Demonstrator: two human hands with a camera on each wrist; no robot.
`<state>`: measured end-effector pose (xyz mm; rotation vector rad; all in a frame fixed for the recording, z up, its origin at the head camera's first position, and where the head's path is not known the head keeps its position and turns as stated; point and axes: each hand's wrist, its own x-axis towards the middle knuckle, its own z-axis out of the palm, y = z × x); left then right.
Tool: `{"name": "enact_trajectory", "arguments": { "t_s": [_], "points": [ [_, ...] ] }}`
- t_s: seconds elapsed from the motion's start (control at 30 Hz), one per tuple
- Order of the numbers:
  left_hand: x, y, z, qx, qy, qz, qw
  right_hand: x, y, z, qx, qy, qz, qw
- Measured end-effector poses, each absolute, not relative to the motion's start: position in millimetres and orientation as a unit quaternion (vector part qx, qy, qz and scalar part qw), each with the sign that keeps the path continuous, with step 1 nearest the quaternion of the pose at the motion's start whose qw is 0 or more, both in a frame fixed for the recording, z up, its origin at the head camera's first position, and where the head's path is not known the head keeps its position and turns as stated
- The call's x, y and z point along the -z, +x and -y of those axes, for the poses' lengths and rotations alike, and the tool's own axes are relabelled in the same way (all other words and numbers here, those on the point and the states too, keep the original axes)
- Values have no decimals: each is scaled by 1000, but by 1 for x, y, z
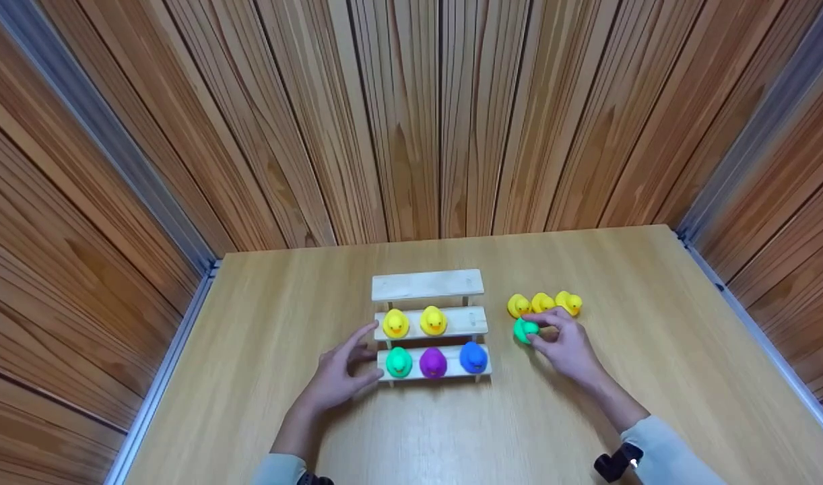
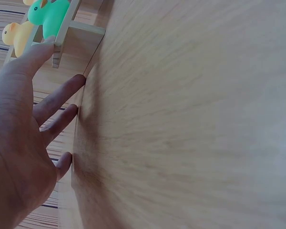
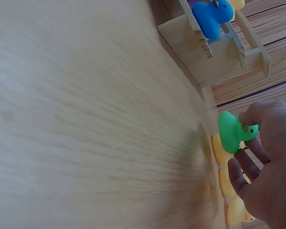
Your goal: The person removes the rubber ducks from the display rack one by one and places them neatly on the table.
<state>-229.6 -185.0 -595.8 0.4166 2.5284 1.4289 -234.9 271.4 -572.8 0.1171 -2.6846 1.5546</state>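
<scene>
My right hand (image 1: 568, 343) pinches a green rubber duck (image 3: 231, 132) between thumb and fingers, just in front of a row of three yellow rubber ducks (image 1: 543, 303). In the right wrist view the duck is held tilted, off the tabletop. My left hand (image 1: 341, 377) is spread at the left end of a three-step wooden stand (image 1: 428, 285); its thumb touches the lowest step's end. On that lowest step sit another green duck (image 1: 399, 362), a purple duck (image 1: 433, 363) and a blue duck (image 1: 473, 358). Two yellow ducks (image 1: 415, 322) sit on the middle step, left and centre.
The stand rests on a light wooden table (image 1: 277, 316). Wood-panelled walls (image 1: 411, 121) rise behind it and at both sides, with metal rails (image 1: 162, 377) along the side edges. A dark wrist device (image 1: 617, 461) sits on the right sleeve.
</scene>
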Motion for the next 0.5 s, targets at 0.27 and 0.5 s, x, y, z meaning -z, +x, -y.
{"name": "enact_trajectory", "arguments": {
  "t_s": [0.27, 0.5],
  "points": [
    [595, -230, 184, -481, 147, -859, 98, 579, -236, -272, -501, 43, 864, 26],
    [594, -230, 184, -479, 145, -860, 99, 583, -236, -273, -496, 31, 868, 13]
  ]
}}
